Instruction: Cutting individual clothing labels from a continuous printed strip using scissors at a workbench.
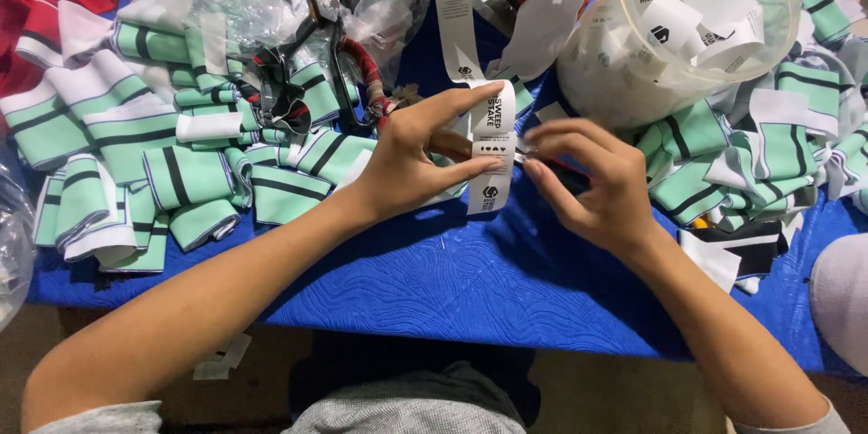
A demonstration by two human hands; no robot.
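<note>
Green striped cuffs [136, 154] lie piled at nine o'clock on the blue tabletop [434, 280]. The left hand [411, 158] has its fingers pinching the white label strip [493, 149] at centre. The right hand [592, 185], at three o'clock, is clenched on a small dark tool [565, 174] touching the strip.

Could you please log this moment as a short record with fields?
Surface: blue cloth on a table
Left hand: pinches a white label strip between thumb and fingers
Right hand: at the strip's edge, closed on a small dark tool, too hidden to identify
Left of hands: pile of green, white and black striped cuffs, with scissors on it
Behind hands: clear tub holding cut labels
Right: more striped cuffs
</note>
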